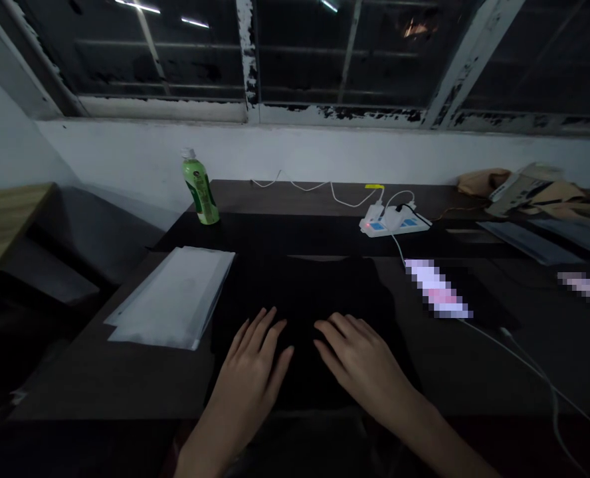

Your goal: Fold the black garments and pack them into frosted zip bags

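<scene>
A black, flat piece, likely cloth (pixel 305 285), is spread on the dark table in front of me; its details are lost in the dim light. My left hand (pixel 255 355) lies palm down on its left part, fingers stretched forward and apart from the thumb. On the right part rests my right hand (pixel 357 352), also palm down, with its fingers extended and slightly bent. Neither hand holds anything. To the left of my left hand lies a stack of whitish translucent zip bags (pixel 173 302).
A green drink bottle (pixel 200 189) stands at the back left. Behind my right hand are a white power strip (pixel 397 222) with plugs and a blurred phone screen (pixel 437 289). Cables (pixel 519 362) cross the right side. Brown packaging (pixel 549 196) lies far right. A wooden table (pixel 10 216) is at left.
</scene>
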Demonstrator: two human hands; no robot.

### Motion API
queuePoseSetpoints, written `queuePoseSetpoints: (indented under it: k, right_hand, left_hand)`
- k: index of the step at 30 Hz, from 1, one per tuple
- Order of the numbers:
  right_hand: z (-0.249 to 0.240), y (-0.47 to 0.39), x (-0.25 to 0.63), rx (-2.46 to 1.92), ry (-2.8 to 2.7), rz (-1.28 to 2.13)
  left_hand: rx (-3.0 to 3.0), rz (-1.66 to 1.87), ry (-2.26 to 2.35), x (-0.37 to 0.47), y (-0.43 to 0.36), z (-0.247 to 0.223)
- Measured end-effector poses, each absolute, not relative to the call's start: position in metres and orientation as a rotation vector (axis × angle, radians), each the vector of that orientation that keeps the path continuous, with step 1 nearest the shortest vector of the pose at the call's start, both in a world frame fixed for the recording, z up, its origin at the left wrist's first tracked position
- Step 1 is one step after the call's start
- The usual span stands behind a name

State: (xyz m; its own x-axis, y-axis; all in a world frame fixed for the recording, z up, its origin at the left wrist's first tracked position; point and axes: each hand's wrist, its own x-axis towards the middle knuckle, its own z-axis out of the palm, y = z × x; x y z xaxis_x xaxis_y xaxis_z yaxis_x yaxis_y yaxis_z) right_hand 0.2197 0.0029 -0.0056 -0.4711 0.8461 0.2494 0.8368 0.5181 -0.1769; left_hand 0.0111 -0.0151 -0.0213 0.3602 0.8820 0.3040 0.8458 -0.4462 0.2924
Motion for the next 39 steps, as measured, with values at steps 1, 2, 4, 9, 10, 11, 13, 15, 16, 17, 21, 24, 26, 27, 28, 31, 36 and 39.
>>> queuePoseSetpoints:
  k: [1,2,4,9,10,11,13,15,16,17,21,24,26,27,28,31,36,39]
  right_hand:
    - [-0.005,0.005,0.219,-1.401,-2.479,0.086]
    - [-0.003,0.007,0.220,-1.393,-2.485,0.145]
    - [0.002,0.010,0.225,-1.367,-2.407,0.252]
    - [0.010,0.016,0.277,-1.573,-1.843,0.023]
    - [0.009,0.017,0.292,-1.721,-1.740,-0.040]
    - [0.006,0.017,0.308,-1.893,-1.674,-0.079]
    - [0.000,0.014,0.335,-2.107,-1.680,-0.115]
    - [-0.008,0.008,0.353,-2.110,-1.787,-0.059]
    - [-0.012,0.005,0.358,-2.052,-1.874,-0.006]
    - [-0.015,0.001,0.361,-1.973,-1.970,0.057]
    - [-0.024,-0.008,0.362,-1.772,-2.192,0.182]
    - [-0.027,-0.003,0.367,-1.775,-2.156,0.069]
    - [-0.025,0.004,0.371,-1.699,-2.108,-0.027]
    - [-0.023,0.007,0.372,-1.639,-2.069,-0.074]
    - [-0.019,0.009,0.372,-1.581,-2.027,-0.106]
    - [-0.001,0.011,0.365,-1.518,-1.851,-0.033]
    - [0.043,0.004,0.344,-1.565,-1.521,0.146]
    - [0.074,0.005,0.335,-1.446,-1.276,0.355]
  left_hand:
    - [2.518,0.628,1.600,0.009,-0.015,-0.022]
    - [2.524,0.612,1.585,0.007,-0.016,-0.021]
    - [2.536,0.585,1.545,0.004,-0.016,-0.019]
    - [2.498,0.578,1.498,-0.003,-0.017,-0.017]
    - [2.491,0.595,1.496,-0.004,-0.017,-0.018]
    - [2.491,0.617,1.491,-0.005,-0.018,-0.018]
    - [2.497,0.651,1.480,-0.009,-0.018,-0.019]
    - [2.504,0.667,1.475,-0.013,-0.019,-0.019]
    - [2.505,0.672,1.479,-0.015,-0.019,-0.018]
    - [2.507,0.677,1.485,-0.017,-0.019,-0.018]
    - [2.536,0.730,1.496,-0.021,-0.014,-0.019]
    - [2.567,0.819,1.461,-0.021,-0.007,-0.014]
    - [2.572,0.940,1.437,-0.020,-0.003,-0.007]
    - [2.564,1.005,1.430,-0.020,-0.003,-0.002]
    - [2.544,1.066,1.424,-0.020,-0.002,0.004]
    - [2.392,1.236,1.451,-0.020,-0.004,0.023]
    - [2.022,1.560,1.565,-0.017,0.006,0.062]
    - [1.774,1.663,1.452,-0.017,0.024,0.092]
